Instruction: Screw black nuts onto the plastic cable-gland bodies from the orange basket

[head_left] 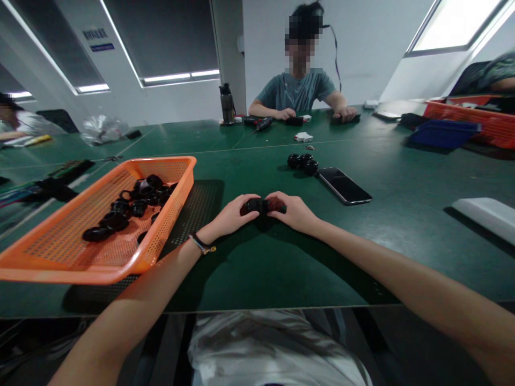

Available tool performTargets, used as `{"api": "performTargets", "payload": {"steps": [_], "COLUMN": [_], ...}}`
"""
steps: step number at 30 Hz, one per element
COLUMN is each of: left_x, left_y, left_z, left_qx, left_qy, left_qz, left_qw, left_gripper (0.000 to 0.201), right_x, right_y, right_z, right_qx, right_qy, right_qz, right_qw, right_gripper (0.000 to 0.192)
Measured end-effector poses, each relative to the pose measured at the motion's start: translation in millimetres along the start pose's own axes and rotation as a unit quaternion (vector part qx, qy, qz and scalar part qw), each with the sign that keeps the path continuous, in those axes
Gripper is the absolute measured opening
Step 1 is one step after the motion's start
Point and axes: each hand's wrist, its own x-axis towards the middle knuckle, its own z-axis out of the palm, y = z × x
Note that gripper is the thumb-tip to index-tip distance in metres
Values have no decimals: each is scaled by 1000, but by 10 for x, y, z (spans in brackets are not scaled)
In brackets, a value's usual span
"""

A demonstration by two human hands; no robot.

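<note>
I am grasping a small black round plastic part (257,205) between both hands, my left hand (231,217) and right hand (295,212) closing their grip on its two ends just above the green table (261,268). Left of the grip, an orange plastic mesh basket (64,246) is holding more black rings (132,206); beyond it to the right, a black phone (344,185) is lying flat.

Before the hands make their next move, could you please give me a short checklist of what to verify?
1. Both hands on the black part: ok; left hand and right hand grip its ends.
2. Part fully joined: cannot tell, fingers cover it.
3. Supply in orange basket: ok, black rings inside.
4. Black pieces on table by phone: ok, apart from hands.
5. Co-worker's hands distant: ok.
</note>
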Motion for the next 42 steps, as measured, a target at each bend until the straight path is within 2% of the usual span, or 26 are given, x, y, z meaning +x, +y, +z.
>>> {"api": "performTargets", "payload": {"steps": [20,42], "left_x": [-4,-8], "left_y": [-7,-5], "left_z": [-2,-1], "left_qx": [7,5], "left_qy": [1,0], "left_qz": [0,-3], "left_qw": [1000,1000], "left_gripper": [40,40], "right_x": [14,17], "right_y": [12,-7], "right_z": [0,-10], "right_qx": [1,-43], "right_qy": [-6,-18], "right_qz": [8,17], "right_qw": [1000,999], "right_gripper": [27,25]}}
